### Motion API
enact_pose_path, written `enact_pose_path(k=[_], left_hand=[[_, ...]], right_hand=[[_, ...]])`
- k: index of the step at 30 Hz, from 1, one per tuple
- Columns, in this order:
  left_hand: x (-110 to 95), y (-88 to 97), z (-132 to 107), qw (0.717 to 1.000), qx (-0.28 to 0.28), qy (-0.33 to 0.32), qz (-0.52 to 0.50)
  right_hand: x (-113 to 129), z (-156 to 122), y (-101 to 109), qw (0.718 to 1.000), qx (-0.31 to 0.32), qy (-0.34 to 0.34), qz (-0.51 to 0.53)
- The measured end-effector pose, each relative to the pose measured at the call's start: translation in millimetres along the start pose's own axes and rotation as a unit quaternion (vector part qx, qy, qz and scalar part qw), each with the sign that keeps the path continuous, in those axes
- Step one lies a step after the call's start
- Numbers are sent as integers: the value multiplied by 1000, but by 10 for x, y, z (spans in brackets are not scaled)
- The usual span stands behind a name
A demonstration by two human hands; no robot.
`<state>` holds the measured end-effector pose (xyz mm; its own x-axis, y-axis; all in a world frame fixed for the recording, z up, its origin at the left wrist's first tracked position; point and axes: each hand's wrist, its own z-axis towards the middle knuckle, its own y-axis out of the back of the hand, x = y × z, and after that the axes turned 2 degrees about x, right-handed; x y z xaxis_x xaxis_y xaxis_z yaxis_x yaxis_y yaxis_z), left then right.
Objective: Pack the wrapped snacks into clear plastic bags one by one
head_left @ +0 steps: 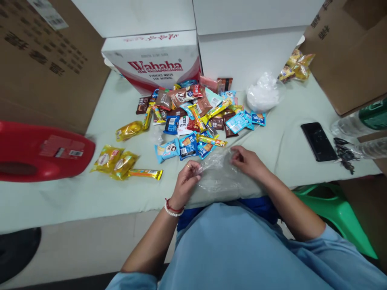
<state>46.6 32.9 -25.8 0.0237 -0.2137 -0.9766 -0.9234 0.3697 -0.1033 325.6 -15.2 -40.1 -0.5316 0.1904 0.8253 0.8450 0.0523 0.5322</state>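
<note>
Left hand [186, 181] and right hand [247, 162] pinch clear bag [219, 173] between fingers, near snack pile [193, 117] on worktop [90, 205].

The forearms [152, 237] are slanting inward — the left hand [185, 181] and right hand [248, 161] are facing each other, thumbs [192, 183] and curled fingers [191, 165] pinching.

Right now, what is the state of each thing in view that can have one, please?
Clear thin plastic bag: held between both hands; mouth open or shut, cannot tell.
Left hand: pinching the bag.
Right hand: pinching the bag.
Colourful wrapped snacks: loosely piled.
White crumpled plastic bundle: bunched up.
Black rectangular phone: lying flat, screen dark.
</note>
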Motion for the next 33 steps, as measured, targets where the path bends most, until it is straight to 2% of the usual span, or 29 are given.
enact_pose_path(k=[2, 3, 7, 9, 11, 13, 15, 16, 17, 18, 20, 21, 22, 23, 25, 26, 27, 29, 33], left_hand=[[-10, 63, -21, 999, 7, -12, 47], [-6, 95, -27, 997, -10, -16, 69], [68, 215, -4, 991, -131, -9, 37], [122, 278, 27, 985, -169, 8, 26], [167, 346, 45, 973, -218, 28, 66], [188, 408, 23, 945, -278, 9, 170], [178, 438, -45, 885, -337, -76, 312], [162, 435, -88, 847, -345, -136, 381], [142, 418, -129, 811, -327, -199, 442], [120, 389, -163, 783, -279, -256, 493], [81, 311, -188, 747, -128, -331, 562], [71, 272, -178, 734, -53, -342, 584], [72, 241, -158, 725, 3, -336, 602], [84, 221, -133, 720, 38, -314, 618], [140, 228, -93, 718, 57, -250, 647], [179, 252, -87, 719, 55, -219, 657], [222, 286, -92, 721, 52, -195, 663], [305, 357, -133, 726, 46, -172, 664], [390, 391, -228, 743, 30, -172, 646]], right_hand=[[8, 78, -104, 1000, -13, -3, 13], [2, 87, -131, 999, -35, 0, 26], [-64, 31, -100, 988, -139, -13, 72], [-110, 6, -47, 982, -168, -28, 80], [-161, 5, 4, 979, -181, -40, 80], [-206, 21, 53, 979, -187, -44, 66], [-214, 35, 100, 980, -194, -31, 29], [-195, 33, 121, 978, -207, -17, 0], [-157, 22, 134, 973, -228, 3, -34], [-100, -1, 138, 963, -258, 27, -69], [49, -83, 99, 938, -309, 88, -130], [125, -141, 52, 931, -305, 131, -153], [190, -209, -13, 929, -273, 181, -172], [233, -283, -91, 930, -212, 235, -188], [238, -447, -250, 920, -41, 326, -213], [197, -532, -311, 910, 40, 349, -220], [134, -615, -346, 903, 105, 352, -223], [-23, -762, -317, 906, 177, 319, -215], [-198, -884, 29, 934, 212, 239, -159]])
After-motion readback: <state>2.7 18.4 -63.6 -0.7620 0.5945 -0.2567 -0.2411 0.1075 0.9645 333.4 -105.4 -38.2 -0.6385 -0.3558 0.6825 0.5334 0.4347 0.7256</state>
